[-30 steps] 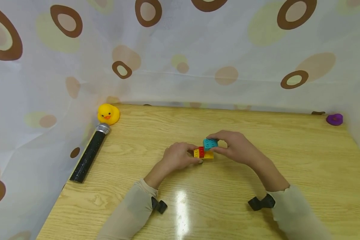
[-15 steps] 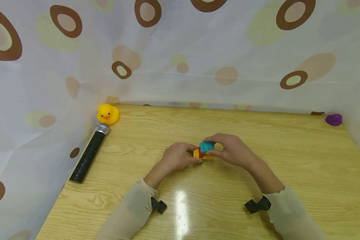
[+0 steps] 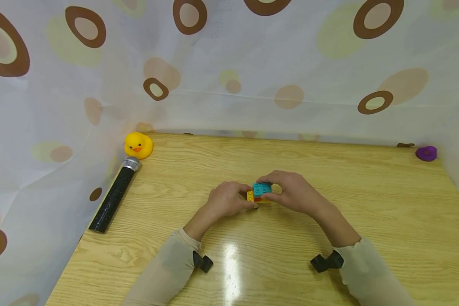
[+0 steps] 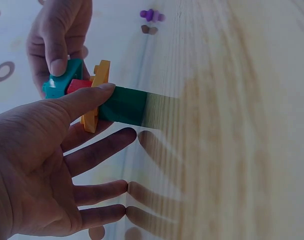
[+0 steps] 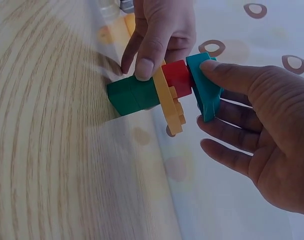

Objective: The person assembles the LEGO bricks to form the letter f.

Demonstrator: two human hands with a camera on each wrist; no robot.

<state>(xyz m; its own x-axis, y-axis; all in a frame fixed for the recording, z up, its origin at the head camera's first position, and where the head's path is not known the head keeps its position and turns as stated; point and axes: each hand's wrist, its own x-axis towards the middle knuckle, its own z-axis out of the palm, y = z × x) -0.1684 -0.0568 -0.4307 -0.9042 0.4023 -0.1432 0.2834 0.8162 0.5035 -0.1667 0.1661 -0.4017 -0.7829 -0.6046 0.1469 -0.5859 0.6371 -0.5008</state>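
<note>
A small tower of toy building bricks stands on the wooden table. Green bricks form its base, with a flat yellow brick across them and a red brick above that. My left hand pinches the tower around the green bricks just under the yellow one, other fingers spread. Between thumb and fingers of my right hand is a teal brick with a sloped side. It sits slightly tilted at the red brick's top; whether it is pressed on, I cannot tell. From the head view the green base is hidden.
At the table's back left stands a yellow rubber duck, touching the head of a black microphone. A small purple toy lies in the back right corner. A patterned curtain borders the back and left.
My right hand has moved left and slightly toward me, carrying the teal brick from beside the red brick to over it. My left hand has stayed in place.
</note>
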